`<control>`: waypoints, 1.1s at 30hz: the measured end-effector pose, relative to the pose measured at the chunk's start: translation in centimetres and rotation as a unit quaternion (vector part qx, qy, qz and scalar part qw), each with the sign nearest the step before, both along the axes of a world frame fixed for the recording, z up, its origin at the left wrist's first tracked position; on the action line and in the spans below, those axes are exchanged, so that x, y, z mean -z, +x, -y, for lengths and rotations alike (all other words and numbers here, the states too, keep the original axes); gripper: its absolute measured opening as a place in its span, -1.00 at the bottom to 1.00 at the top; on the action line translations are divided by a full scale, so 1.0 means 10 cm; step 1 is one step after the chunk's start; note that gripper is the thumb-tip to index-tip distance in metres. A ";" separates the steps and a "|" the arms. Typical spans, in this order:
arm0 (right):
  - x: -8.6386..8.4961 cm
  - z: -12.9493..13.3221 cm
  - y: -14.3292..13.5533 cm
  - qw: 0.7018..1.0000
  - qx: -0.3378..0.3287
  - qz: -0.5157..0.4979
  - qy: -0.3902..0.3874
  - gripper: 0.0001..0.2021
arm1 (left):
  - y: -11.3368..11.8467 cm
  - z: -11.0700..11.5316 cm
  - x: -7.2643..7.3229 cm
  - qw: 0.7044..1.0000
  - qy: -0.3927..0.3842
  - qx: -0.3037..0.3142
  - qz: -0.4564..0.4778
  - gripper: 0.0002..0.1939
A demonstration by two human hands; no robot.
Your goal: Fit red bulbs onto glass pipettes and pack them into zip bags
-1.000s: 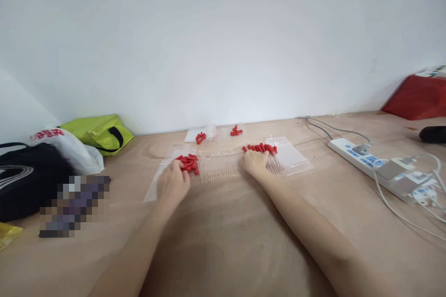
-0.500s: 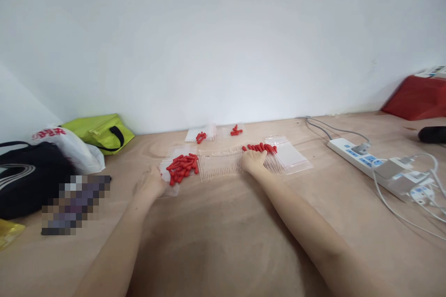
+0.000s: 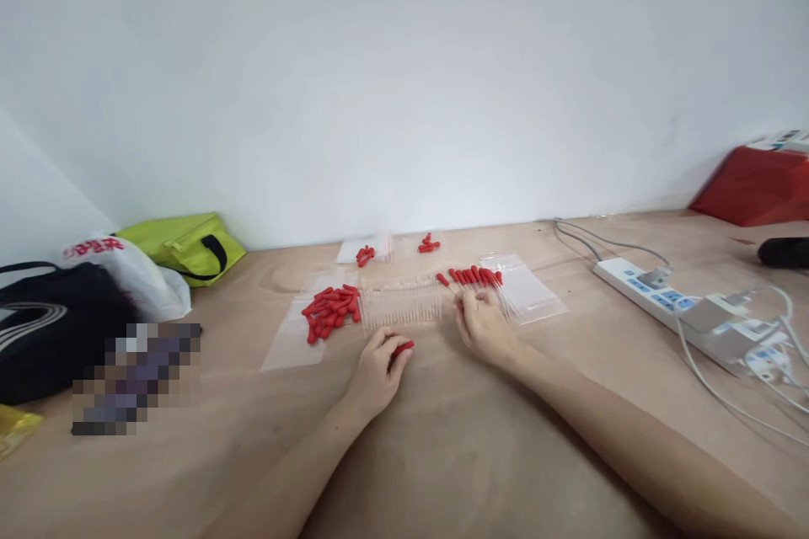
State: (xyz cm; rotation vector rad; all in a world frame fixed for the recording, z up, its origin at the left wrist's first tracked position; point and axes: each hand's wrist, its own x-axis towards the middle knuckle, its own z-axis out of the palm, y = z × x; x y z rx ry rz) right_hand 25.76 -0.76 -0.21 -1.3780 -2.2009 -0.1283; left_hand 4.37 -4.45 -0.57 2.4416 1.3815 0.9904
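Note:
My left hand (image 3: 377,370) is closed, pinching a red rubber bulb (image 3: 403,347) above the table in front of the glass tubes. My right hand (image 3: 484,324) is also closed, its fingertips at the thin stem of a dropper whose red bulb (image 3: 442,279) leans left. Just behind the right hand lies a row of droppers with red bulbs (image 3: 474,275). Between the hands and slightly farther back, thin clear tubes (image 3: 404,303) lie side by side in a row. A pile of loose red bulbs (image 3: 330,312) rests on a clear plastic bag (image 3: 291,348) at left.
Small bags with a few red bulbs (image 3: 365,254) lie near the wall. Another clear bag (image 3: 534,290) is right of the droppers. A white power strip (image 3: 650,290) with chargers and cables sits at right. Bags, including a lime-green one (image 3: 177,240), stand at left.
My left hand has moved right and nearer from beside the bulb pile, now with a red bulb in its fingers. My right hand has drawn slightly back and right, and the leftmost dropper's bulb has tilted.

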 end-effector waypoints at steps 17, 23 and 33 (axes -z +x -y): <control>0.11 0.31 -0.05 0.975 -0.198 -0.089 -0.055 -0.85 | 0.02 0.02 -0.06 0.997 -0.061 0.039 0.000 -0.96; 0.06 0.31 -0.09 0.982 -0.175 -0.048 -0.048 -0.83 | 0.01 0.03 -0.07 0.997 -0.053 0.055 0.008 -0.87; 0.07 0.27 -0.03 0.974 -0.216 -0.045 -0.041 -0.79 | -0.01 0.04 -0.06 0.991 0.026 0.104 -0.084 -0.75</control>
